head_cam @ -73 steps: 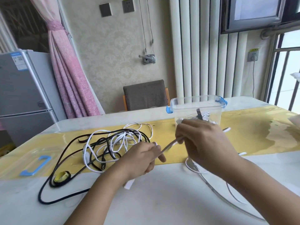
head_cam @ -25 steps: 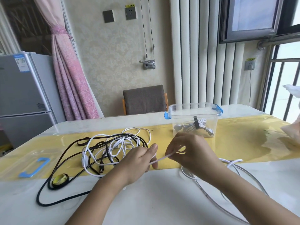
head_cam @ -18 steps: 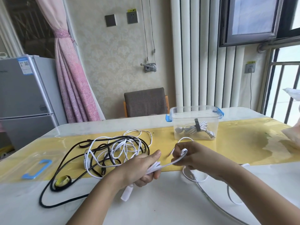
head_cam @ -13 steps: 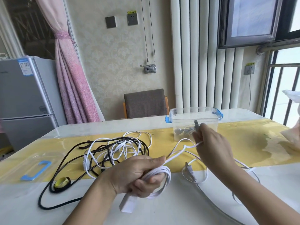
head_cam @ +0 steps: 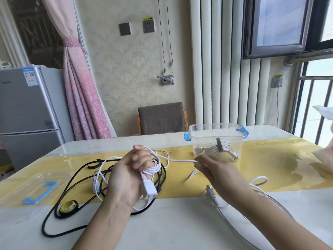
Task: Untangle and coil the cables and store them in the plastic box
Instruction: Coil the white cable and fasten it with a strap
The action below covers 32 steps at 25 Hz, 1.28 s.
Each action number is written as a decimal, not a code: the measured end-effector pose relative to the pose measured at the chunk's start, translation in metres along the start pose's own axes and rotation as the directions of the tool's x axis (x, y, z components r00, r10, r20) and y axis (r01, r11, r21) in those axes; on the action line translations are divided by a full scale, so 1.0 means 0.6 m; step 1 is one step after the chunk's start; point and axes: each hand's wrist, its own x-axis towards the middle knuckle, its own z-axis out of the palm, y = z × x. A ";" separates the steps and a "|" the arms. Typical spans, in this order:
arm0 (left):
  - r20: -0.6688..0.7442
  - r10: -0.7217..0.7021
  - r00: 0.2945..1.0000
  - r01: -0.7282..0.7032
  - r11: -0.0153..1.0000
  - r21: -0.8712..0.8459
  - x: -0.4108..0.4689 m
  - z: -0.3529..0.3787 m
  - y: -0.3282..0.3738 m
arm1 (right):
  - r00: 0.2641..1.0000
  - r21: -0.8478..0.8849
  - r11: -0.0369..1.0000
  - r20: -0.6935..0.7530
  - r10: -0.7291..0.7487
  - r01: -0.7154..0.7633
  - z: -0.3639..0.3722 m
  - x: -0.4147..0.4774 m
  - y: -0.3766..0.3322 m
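left hand (head_cam: 129,175): raised, grips white cable (head_cam: 182,160) loops | right hand (head_cam: 216,170): pinches taut span running left-right between hands | slack: trails toward table (head_cam: 180,222) right edge | plastic box (head_cam: 216,136): just beyond right hand, far side

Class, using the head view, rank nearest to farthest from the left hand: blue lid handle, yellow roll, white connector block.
1. White connector block, hanging beside the left hand.
2. Yellow roll, lower left.
3. Blue lid handle, far left.
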 end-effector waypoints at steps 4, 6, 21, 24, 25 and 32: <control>-0.164 0.333 0.928 -0.268 0.907 0.324 0.009 0.011 0.008 | 0.925 -0.027 0.967 0.299 -0.232 0.252 0.034 -0.017 -0.021; -0.231 0.419 0.878 -0.231 0.794 0.563 0.014 0.012 -0.002 | 0.912 0.005 0.954 0.292 -0.287 0.298 0.034 -0.019 -0.037; -0.333 0.020 0.943 0.334 -0.092 0.938 -0.017 0.025 -0.065 | 0.907 0.046 0.926 -0.224 -0.356 0.375 -0.054 0.004 -0.038; -0.380 -0.166 0.910 0.403 0.140 0.904 -0.019 0.040 -0.060 | 0.904 0.016 0.950 -0.311 -0.292 0.312 -0.052 0.010 -0.013; -0.359 -0.225 0.906 0.407 0.230 0.884 -0.019 0.040 -0.056 | 0.912 0.027 0.960 -0.320 -0.256 0.279 -0.049 0.011 -0.003; 0.160 -0.436 0.886 0.338 0.842 0.420 -0.008 0.045 -0.039 | 0.965 0.023 0.982 -0.187 -0.182 0.190 -0.004 0.005 0.016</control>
